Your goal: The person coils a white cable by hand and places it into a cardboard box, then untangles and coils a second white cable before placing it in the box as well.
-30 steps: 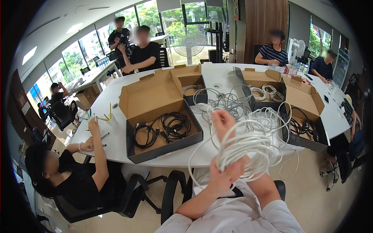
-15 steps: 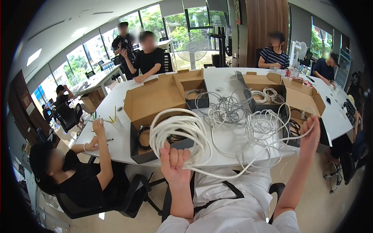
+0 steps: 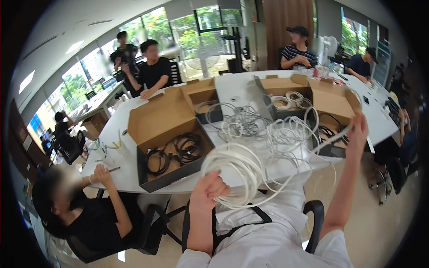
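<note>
A thick coil of white cable point(image 3: 246, 169) hangs at the table's front edge, above my lap. My left hand point(image 3: 211, 190) is closed around the coil's left side. Out to the right, my right hand point(image 3: 357, 134) pinches a strand of white cable near the open right-hand box. The strand point(image 3: 328, 144) slopes down and left from my fingers toward the loose loops. Between my hands, a tangle of white cable point(image 3: 292, 138) lies on the table, with thinner grey cable point(image 3: 246, 119) behind it.
An open cardboard box point(image 3: 154, 117) at left holds black cables point(image 3: 187, 146). More open boxes point(image 3: 335, 100) stand at the back and right with cables inside. A pen cup point(image 3: 119, 147) stands near a seated person point(image 3: 89, 210) on my left. Several other people sit or stand around.
My left hand has brought the coil right and down, uncovering the black cables in the left box. My right hand is slightly higher, still pinching the strand. The view has shifted somewhat.
</note>
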`<state>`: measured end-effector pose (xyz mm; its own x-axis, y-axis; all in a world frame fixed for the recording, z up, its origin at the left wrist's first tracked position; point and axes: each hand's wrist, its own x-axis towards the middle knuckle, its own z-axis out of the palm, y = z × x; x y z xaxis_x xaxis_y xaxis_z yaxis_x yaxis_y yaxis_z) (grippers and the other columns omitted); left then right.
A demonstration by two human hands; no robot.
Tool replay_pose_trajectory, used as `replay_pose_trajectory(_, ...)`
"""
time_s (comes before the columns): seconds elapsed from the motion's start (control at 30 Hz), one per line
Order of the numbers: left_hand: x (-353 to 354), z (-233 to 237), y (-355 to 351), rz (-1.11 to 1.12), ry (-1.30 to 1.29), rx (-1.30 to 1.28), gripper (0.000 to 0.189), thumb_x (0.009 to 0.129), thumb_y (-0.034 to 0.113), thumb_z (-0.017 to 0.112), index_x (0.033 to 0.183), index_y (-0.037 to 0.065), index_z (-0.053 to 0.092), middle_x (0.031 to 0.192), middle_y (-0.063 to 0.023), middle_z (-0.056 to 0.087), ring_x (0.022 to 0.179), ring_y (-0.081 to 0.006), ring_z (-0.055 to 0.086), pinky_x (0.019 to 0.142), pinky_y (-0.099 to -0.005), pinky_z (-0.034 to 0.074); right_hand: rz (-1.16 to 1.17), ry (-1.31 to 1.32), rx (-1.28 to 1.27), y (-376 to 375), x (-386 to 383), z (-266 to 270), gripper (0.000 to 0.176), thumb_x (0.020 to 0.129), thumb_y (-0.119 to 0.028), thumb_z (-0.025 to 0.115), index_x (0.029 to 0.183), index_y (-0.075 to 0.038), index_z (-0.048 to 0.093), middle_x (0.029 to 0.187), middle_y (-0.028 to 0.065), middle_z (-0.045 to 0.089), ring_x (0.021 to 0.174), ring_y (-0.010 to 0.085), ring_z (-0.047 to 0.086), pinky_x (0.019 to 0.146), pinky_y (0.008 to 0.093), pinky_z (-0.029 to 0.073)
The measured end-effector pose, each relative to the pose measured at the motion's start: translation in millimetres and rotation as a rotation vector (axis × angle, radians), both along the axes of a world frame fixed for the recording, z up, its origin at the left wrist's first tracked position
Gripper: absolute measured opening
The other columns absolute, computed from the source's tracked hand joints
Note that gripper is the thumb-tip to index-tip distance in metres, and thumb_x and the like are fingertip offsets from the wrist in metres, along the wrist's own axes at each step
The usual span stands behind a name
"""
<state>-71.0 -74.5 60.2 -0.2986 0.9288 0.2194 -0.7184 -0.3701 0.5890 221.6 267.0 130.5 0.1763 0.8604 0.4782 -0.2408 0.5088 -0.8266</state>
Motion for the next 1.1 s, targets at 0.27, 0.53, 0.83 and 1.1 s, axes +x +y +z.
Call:
replay_pose_trajectory(0.27,86,-41,71,-0.076,0.452,-0.327,0.029,0.087,0.025,0.068,0.098,0.001,0.056,0.054,0.0048,0.041,0.043,-0.0062,0.033,0.052,-0.0264,0.038,0.127,-0.357,0.471,-42,-106,80,0.019,0.095,-0.017,0.052,0.095,-0.002,0.063,0.073,0.0036,0.062,0.067,0.0105,0.057,0.061,0.028,0.045)
replay_pose_trajectory(0.53,93,-52,101,-0.054,0.154,-0.293,0.041,0.097,0.047,0.044,0.096,0.006,0.049,0.068,0.0033,0.045,0.057,-0.008,0.041,0.064,-0.0285,0.042,0.374,-0.343,0.935,-176,-147,45,0.011,0.076,-0.009,0.063,0.087,-0.01,0.058,0.075,0.0054,0.057,0.065,0.0258,0.059,0.055,0.0337,0.047)
replay_pose_trajectory(0.83,74,-12,90,0.013,-0.161,-0.231,0.053,0.094,0.061,0.036,0.101,0.009,0.042,0.067,0.0058,0.03,0.063,-0.0097,0.036,0.082,-0.0264,0.038,0.589,-0.444,1.073,-241,-133,-44,0.022,0.074,-0.018,0.07,0.077,-0.008,0.05,0.074,0.0031,0.043,0.064,0.0212,0.045,0.058,0.0325,0.042)
replay_pose_trajectory(1.1,39,24,69,0.041,-0.374,-0.02,0.044,0.096,0.05,0.044,0.088,0.008,0.048,0.052,0.006,0.028,0.046,-0.0075,0.031,0.074,-0.0277,0.043,0.958,-0.255,0.628,-231,-106,-104,0.017,0.08,-0.009,0.071,0.079,-0.004,0.055,0.087,0.0087,0.058,0.077,0.024,0.057,0.065,0.0313,0.046)
